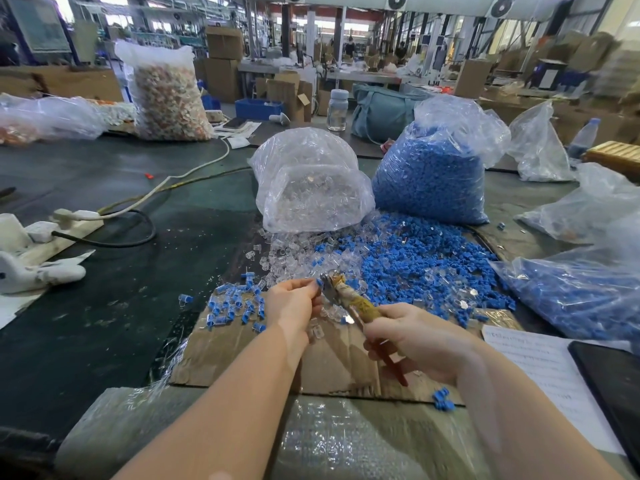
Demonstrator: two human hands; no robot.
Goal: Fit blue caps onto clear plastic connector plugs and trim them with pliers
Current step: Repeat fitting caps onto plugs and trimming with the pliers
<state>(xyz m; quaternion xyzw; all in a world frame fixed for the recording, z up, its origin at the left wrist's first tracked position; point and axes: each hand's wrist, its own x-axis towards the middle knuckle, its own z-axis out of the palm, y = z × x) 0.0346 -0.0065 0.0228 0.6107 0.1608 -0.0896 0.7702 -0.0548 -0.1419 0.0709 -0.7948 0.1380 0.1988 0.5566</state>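
Fingers (313, 289) of the left hand (292, 303) pinch a small blue-capped plug (318, 282) right at the metal head of the pliers (349, 299), while the right hand (412, 336) curls tight around the tape-wrapped handles. Both work over a flattened sheet of cardboard (332, 362) laid on the dark green tabletop (104, 306), with bubble wrap (346, 441) at the near edge. Just left of the hands lies a scatter of finished capped plugs (235, 304). To the right, printed paper (540, 368) sits beside a black tablet (613, 375). Beyond the pliers, loose clear plugs (287, 254) mingle with a spread of blue caps (415, 261). Behind these stand a clear bag of plugs (311, 192) and a bag of blue caps (433, 174), side by side. A white power strip (74, 216) rests far left. Further back, a tall sack of pale mixed parts (166, 95), a drinking bottle (337, 110) and a teal bag (381, 114), then cartons and benches filling the factory hall.
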